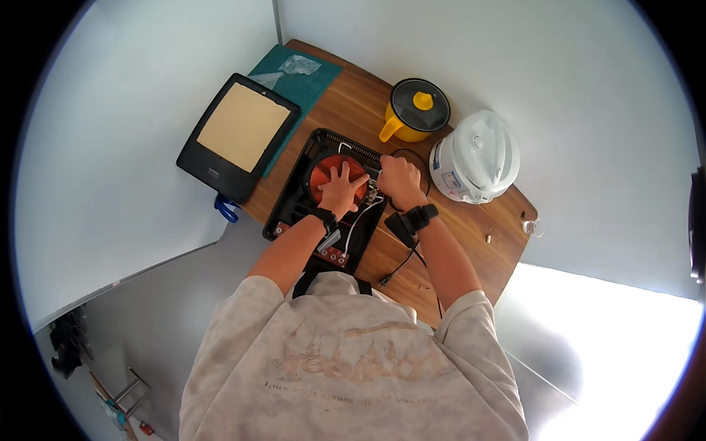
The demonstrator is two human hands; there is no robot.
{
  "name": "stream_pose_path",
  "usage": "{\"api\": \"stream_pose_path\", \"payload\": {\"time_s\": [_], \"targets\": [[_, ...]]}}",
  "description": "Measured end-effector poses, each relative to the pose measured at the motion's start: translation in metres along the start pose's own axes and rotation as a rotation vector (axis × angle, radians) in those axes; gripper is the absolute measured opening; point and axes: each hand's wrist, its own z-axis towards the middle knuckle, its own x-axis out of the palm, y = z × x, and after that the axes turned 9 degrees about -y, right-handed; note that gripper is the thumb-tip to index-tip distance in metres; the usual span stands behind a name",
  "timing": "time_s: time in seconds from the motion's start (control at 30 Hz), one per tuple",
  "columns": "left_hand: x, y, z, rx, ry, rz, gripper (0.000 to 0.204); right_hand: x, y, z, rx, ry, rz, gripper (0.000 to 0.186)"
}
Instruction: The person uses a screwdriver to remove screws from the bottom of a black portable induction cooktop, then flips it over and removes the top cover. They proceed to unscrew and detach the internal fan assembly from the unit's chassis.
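An opened induction cooker base (pixel 284 211), a black plastic tray with its inner parts bare, lies on the table in front of me. My left hand (pixel 339 193) rests with spread fingers on its round copper-red coil (pixel 319 173). My right hand (pixel 401 181) is closed at the base's right edge, beside a small circuit board (pixel 373 194). What its fingers hold, if anything, is hidden. White wires (pixel 351 234) cross the tray toward a reddish board (pixel 333 256) at the near edge. Both wrists wear black bands.
The black cover panel (pixel 189 161) with a beige sheet lies left, partly over a green mat (pixel 321 82) bearing clear plastic. A yellow pot (pixel 412 135) with a dark lid and a white rice cooker (pixel 456 178) stand behind right. Near the right edge is a glass cup (pixel 539 228); a black cord (pixel 401 265) lies nearby.
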Motion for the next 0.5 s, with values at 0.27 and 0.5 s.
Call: {"api": "stream_pose_path", "payload": {"time_s": [0.27, 0.5], "targets": [[0.0, 0.004, -0.002, 0.033, -0.057, -0.006, 0.103, 0.0, 0.013, 0.016, -0.12, 0.023, -0.266, 0.011], [-0.001, 0.009, 0.0, 0.047, 0.0, -0.002, 0.102, -0.001, 0.004, 0.03, -0.336, -0.068, -0.447, 0.014]]}}
